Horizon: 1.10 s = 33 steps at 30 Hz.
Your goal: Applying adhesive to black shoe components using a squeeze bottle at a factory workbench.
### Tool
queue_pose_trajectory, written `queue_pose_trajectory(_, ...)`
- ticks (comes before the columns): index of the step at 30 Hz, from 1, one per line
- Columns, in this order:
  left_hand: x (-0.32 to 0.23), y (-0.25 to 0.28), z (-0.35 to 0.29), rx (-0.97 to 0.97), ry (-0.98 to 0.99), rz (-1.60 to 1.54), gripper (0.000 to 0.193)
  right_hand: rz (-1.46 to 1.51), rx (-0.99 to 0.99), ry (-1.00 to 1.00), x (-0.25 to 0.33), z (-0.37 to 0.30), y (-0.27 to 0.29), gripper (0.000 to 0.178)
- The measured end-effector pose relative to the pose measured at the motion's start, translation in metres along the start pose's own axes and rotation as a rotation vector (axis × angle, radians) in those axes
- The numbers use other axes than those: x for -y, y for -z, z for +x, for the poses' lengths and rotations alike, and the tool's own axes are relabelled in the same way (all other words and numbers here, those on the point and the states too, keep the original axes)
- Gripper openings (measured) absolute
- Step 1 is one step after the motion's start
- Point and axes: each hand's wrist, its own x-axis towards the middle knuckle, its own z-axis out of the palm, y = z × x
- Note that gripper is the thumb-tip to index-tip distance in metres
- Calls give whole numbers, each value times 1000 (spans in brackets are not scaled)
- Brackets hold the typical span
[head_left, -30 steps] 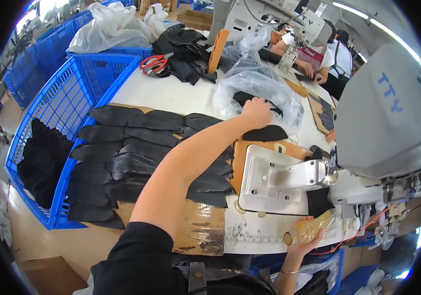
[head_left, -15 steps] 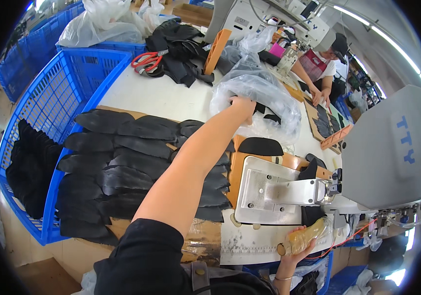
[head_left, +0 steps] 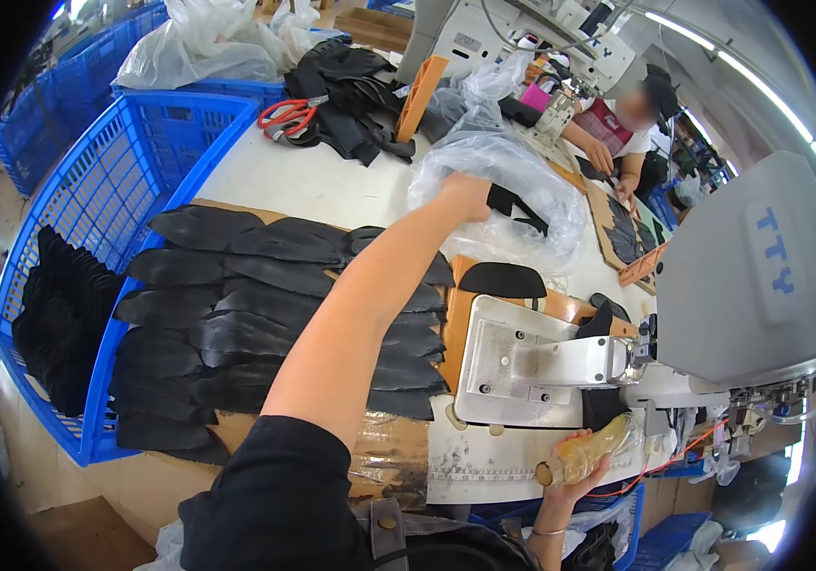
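Note:
My left hand (head_left: 467, 196) reaches far across the table into the mouth of a clear plastic bag (head_left: 560, 233). Its fingers are curled and partly hidden, right against black pieces (head_left: 519, 211) in the bag; what they grip is not clear. Low on the right, my right hand (head_left: 579, 479) is wrapped round a clear bottle (head_left: 591, 455) with yellowish contents, tilted, its brown end toward me. Beneath my left forearm, rows of overlapping black shaped pieces (head_left: 254, 333) lie on cardboard (head_left: 394, 457).
A machine with a metal plate (head_left: 503, 381) and a grey head (head_left: 746, 285) stands at right, a black piece (head_left: 501, 280) beside it. Red-handled scissors (head_left: 289, 116) lie by black scraps (head_left: 356, 105). A blue crate (head_left: 94, 419) borders the left. Another person (head_left: 617, 133) works at far right.
My left hand has shifted slightly back and left in the bag, and more of the black pieces shows beside it. The co-worker has lifted a dark piece. My right hand still holds the bottle.

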Motion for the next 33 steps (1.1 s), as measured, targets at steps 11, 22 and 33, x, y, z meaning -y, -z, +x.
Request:
queue_pose_trajectory(11, -35, 36, -28, -116, 403, -1844, 32, 44, -8, 26, -3, 0, -10, 47)
queue_pose_trajectory(22, -27, 59, -116, 37, 187, -2133, 40, 144, 113, -55, 0, 0, -8, 47)
queue_pose_trajectory(33, -59, 108, -286, 134, 435, -2039, 32, -1924, 537, 24, 132, -43, -82, 49)
